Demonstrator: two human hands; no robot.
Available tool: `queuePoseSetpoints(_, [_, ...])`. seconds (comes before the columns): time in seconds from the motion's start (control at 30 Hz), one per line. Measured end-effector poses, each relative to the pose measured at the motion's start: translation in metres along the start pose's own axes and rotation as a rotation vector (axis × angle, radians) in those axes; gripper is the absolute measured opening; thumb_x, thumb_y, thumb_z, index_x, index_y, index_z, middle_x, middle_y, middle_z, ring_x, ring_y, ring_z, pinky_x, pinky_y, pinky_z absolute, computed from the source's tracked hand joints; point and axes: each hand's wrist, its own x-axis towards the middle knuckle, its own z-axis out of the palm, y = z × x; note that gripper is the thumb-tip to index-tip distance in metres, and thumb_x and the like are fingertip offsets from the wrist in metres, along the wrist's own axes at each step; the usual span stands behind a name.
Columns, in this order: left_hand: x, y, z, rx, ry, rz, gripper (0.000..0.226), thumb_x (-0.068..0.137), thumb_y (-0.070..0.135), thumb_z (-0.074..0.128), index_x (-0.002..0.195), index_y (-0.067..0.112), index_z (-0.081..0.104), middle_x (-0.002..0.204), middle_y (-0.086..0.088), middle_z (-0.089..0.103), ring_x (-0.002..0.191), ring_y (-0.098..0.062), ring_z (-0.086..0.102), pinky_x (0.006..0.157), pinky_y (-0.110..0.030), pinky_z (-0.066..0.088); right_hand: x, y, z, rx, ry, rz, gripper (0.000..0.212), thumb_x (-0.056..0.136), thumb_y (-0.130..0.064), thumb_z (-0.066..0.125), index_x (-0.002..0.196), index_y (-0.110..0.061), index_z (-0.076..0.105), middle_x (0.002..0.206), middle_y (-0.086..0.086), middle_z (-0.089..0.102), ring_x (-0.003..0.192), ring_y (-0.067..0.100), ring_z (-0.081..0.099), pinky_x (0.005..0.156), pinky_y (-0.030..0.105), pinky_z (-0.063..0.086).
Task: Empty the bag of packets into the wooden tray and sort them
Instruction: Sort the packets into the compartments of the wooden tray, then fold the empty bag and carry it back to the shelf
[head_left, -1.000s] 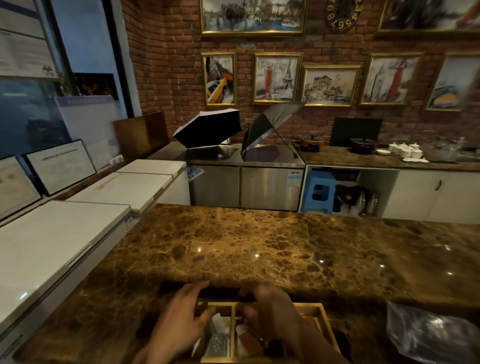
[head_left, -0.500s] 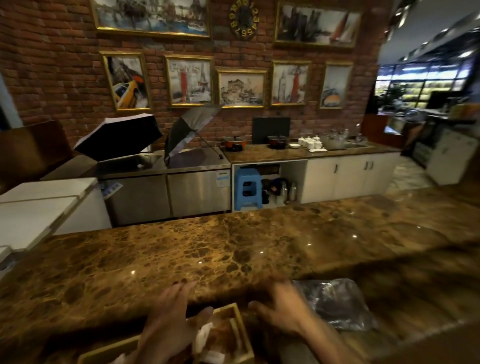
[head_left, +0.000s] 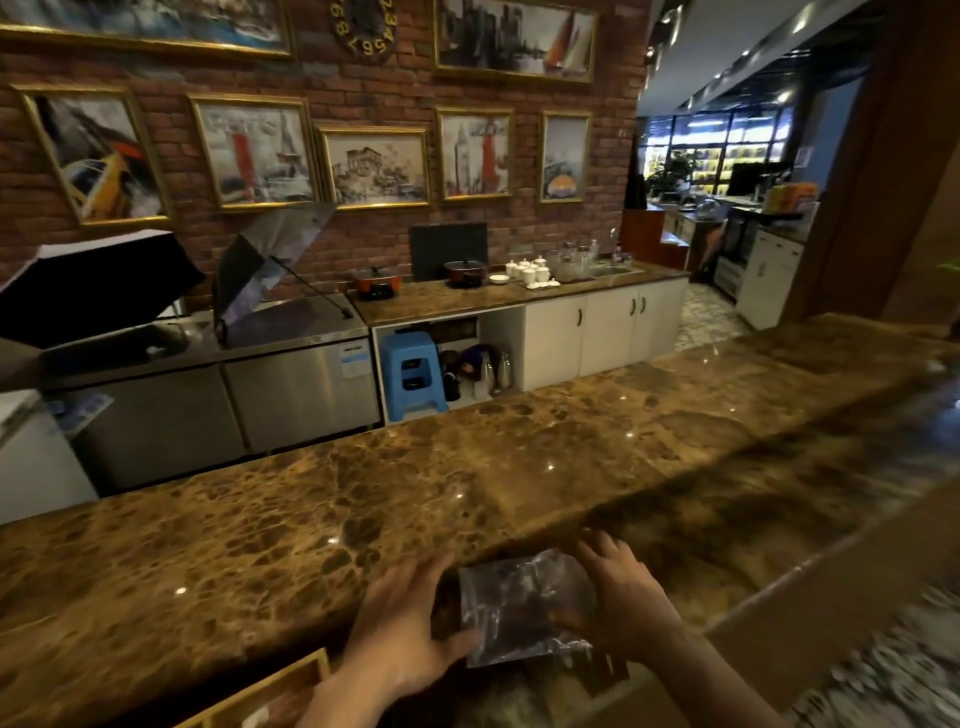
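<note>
- A long brown marble counter (head_left: 291, 519) is seen across the whole view; its far edge runs from lower left to upper right, and wide bare surface is left beyond the hands and to their left.
- The clear plastic bag (head_left: 524, 608) is laid flat on the counter near the front edge — between the two hands.
- Only a corner of the wooden tray (head_left: 280, 686) is shown at the bottom edge, just left of the left wrist, apart from the bag.
- The left hand (head_left: 402, 629) is spread, fingers straight, and the bag's left edge is touched by the thumb.
- The right hand (head_left: 623, 597) is placed at the bag's right edge with relaxed fingers; a firm hold cannot be told.
</note>
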Motion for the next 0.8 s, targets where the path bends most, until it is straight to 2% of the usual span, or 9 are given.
queuePoseSetpoints(0.13, [0.007, 0.022, 0.017, 0.010, -0.090, 0.045, 0.112, 0.059, 0.078, 0.068, 0.152, 0.048, 0.013, 0.164, 0.014, 0.011, 0.150, -0.018, 0.014, 0.121, -0.038, 0.014, -0.006, 0.027, 0.007, 0.027, -0.107, -0.053, 0.099, 0.075, -0.064, 0.073, 0.157, -0.038, 0.023, 0.165, 0.000, 0.021, 0.148, 0.022, 0.028, 0.116, 0.040, 0.038])
queuePoseSetpoints(0.23, [0.006, 0.025, 0.027, 0.060, -0.133, 0.069, 0.113, 0.064, 0.067, 0.074, 0.154, 0.047, 0.008, 0.166, 0.012, 0.003, 0.152, -0.017, 0.009, 0.124, -0.039, 0.012, -0.008, 0.039, 0.017, 0.022, -0.175, -0.073, 0.089, 0.084, -0.051, 0.072, 0.157, -0.037, 0.023, 0.168, 0.001, 0.016, 0.149, 0.021, 0.031, 0.119, 0.034, 0.033])
queuePoseSetpoints(0.33, [-0.002, 0.028, 0.031, 0.111, -0.119, 0.098, 0.100, 0.075, 0.050, 0.073, 0.155, 0.044, 0.013, 0.165, 0.015, 0.007, 0.150, -0.013, 0.016, 0.122, -0.032, 0.015, -0.007, 0.042, 0.026, -0.008, -0.190, -0.073, 0.065, 0.095, -0.045, 0.058, 0.154, -0.032, 0.034, 0.163, 0.000, 0.031, 0.143, 0.017, 0.040, 0.116, 0.028, 0.032])
queuePoseSetpoints(0.4, [-0.009, 0.035, 0.029, 0.122, -0.101, 0.108, 0.089, 0.082, 0.046, 0.068, 0.155, 0.042, 0.017, 0.164, 0.013, 0.012, 0.148, -0.011, 0.021, 0.121, -0.031, 0.018, -0.005, 0.042, 0.031, -0.029, -0.194, -0.059, 0.050, 0.100, -0.043, 0.049, 0.149, -0.034, 0.041, 0.154, -0.005, 0.042, 0.138, 0.015, 0.044, 0.112, 0.028, 0.034])
queuePoseSetpoints(0.5, [-0.017, 0.045, 0.026, 0.080, -0.081, 0.113, 0.062, 0.097, 0.042, 0.051, 0.153, 0.041, 0.023, 0.164, 0.010, 0.016, 0.149, -0.014, 0.020, 0.122, -0.033, 0.016, -0.005, 0.043, 0.037, -0.060, -0.168, -0.043, 0.041, 0.104, -0.037, 0.042, 0.144, -0.028, 0.048, 0.145, -0.003, 0.050, 0.133, 0.016, 0.046, 0.110, 0.029, 0.033])
queuePoseSetpoints(0.57, [-0.023, 0.044, 0.028, 0.032, -0.079, 0.131, 0.052, 0.103, 0.044, 0.040, 0.153, 0.043, 0.025, 0.166, 0.009, 0.012, 0.152, -0.015, 0.014, 0.123, -0.031, 0.011, -0.005, 0.044, 0.039, -0.054, -0.150, -0.032, 0.038, 0.104, -0.033, 0.041, 0.141, -0.024, 0.050, 0.142, -0.001, 0.051, 0.131, 0.017, 0.047, 0.109, 0.028, 0.032])
queuePoseSetpoints(0.63, [-0.024, 0.044, 0.032, 0.049, -0.050, 0.125, 0.057, 0.100, 0.044, 0.047, 0.153, 0.043, 0.024, 0.166, 0.008, 0.011, 0.152, -0.016, 0.013, 0.123, -0.033, 0.009, -0.002, 0.043, 0.038, -0.042, -0.129, -0.024, 0.036, 0.103, -0.032, 0.042, 0.136, -0.022, 0.054, 0.137, 0.000, 0.055, 0.127, 0.018, 0.051, 0.106, 0.027, 0.036])
queuePoseSetpoints(0.7, [-0.019, 0.045, 0.034, 0.079, -0.051, 0.089, 0.068, 0.092, 0.041, 0.060, 0.151, 0.044, 0.026, 0.164, 0.006, 0.016, 0.149, -0.018, 0.021, 0.123, -0.035, 0.016, 0.000, 0.042, 0.034, -0.028, -0.121, -0.048, 0.032, 0.101, -0.033, 0.048, 0.130, -0.023, 0.059, 0.132, 0.000, 0.059, 0.122, 0.018, 0.055, 0.104, 0.028, 0.042])
queuePoseSetpoints(0.8, [-0.010, 0.040, 0.025, 0.060, -0.017, 0.075, 0.067, 0.086, 0.040, 0.066, 0.144, 0.046, 0.033, 0.157, 0.012, 0.029, 0.141, -0.013, 0.034, 0.118, -0.031, 0.026, 0.001, 0.036, 0.025, -0.018, -0.096, -0.035, 0.031, 0.099, -0.032, 0.054, 0.129, -0.027, 0.059, 0.131, -0.003, 0.056, 0.122, 0.018, 0.054, 0.103, 0.026, 0.040])
